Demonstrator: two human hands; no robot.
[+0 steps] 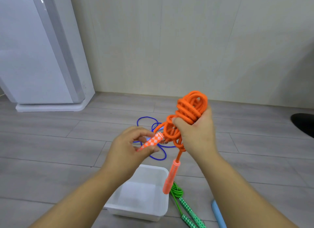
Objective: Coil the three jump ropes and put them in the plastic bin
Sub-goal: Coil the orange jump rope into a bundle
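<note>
My right hand (198, 131) grips a coiled orange jump rope (190, 109), held up above the floor. One orange handle (170, 178) hangs down from the coil over the bin's right rim. My left hand (130, 146) pinches the rope's other handle (152, 142), orange with a white check pattern, between thumb and fingers. A white plastic bin (163, 214) stands on the floor below my hands, with nothing inside. A blue jump rope (158, 157) lies in loose loops on the floor behind my hands. A green jump rope (186, 209) lies on the floor right of the bin.
A tall white appliance (39, 58) stands at the left against the wall. A dark object (304, 124) sits at the right edge. A light blue object (218, 214) pokes in at the bottom right. The floor is grey wood-look planks.
</note>
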